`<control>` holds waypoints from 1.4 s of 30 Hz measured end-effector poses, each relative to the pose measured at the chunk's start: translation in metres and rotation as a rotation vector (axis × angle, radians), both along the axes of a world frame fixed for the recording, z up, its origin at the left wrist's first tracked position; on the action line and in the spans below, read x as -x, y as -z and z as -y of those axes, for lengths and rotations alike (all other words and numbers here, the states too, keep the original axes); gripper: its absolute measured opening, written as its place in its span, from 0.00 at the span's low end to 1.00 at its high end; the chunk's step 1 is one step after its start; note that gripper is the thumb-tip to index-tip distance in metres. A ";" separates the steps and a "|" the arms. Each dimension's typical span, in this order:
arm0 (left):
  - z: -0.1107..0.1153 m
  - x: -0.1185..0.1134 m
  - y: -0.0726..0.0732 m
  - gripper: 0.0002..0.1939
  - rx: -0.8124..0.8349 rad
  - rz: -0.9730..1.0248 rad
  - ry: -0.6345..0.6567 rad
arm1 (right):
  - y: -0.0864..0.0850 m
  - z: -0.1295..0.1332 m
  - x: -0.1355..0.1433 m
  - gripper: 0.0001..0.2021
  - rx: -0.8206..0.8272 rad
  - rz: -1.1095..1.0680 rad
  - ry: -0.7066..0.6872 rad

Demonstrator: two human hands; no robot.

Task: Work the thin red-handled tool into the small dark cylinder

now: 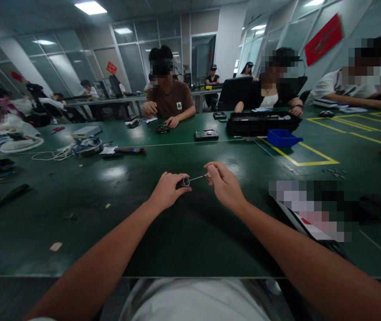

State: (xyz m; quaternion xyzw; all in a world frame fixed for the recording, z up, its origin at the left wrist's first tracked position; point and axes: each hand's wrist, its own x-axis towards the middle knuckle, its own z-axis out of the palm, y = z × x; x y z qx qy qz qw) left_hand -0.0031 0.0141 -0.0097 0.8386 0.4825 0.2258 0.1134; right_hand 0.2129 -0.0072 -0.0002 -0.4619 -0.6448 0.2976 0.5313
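Note:
Over the middle of the green table, my left hand is closed around a small dark cylindrical part whose round, light-rimmed end faces right. My right hand pinches the reddish handle of a thin screwdriver. The metal shaft points left, and its tip reaches the round end of the part. Whether the tip sits inside the part or only touches it, I cannot tell. Most of the cylinder is hidden by my left fingers.
Ahead lies a hard drive, with a blue bin and a long black housing to its right. Small screws lie at right. At left are a cable bundle and another screwdriver. A co-worker sits opposite.

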 end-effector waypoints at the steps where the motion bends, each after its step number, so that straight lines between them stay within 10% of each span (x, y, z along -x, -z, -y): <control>1: 0.000 0.000 0.000 0.21 0.000 -0.004 0.005 | 0.000 0.000 0.000 0.15 0.002 0.008 0.004; 9: 0.003 -0.003 -0.005 0.20 -0.014 0.031 -0.021 | 0.002 -0.008 0.004 0.09 0.054 -0.299 0.003; 15: 0.001 -0.001 -0.007 0.20 -0.238 -0.134 0.023 | 0.006 -0.020 0.000 0.13 0.440 -0.723 -0.025; 42: 0.003 -0.002 -0.006 0.20 -0.007 0.073 -0.036 | 0.007 -0.009 0.006 0.13 0.044 -0.327 -0.004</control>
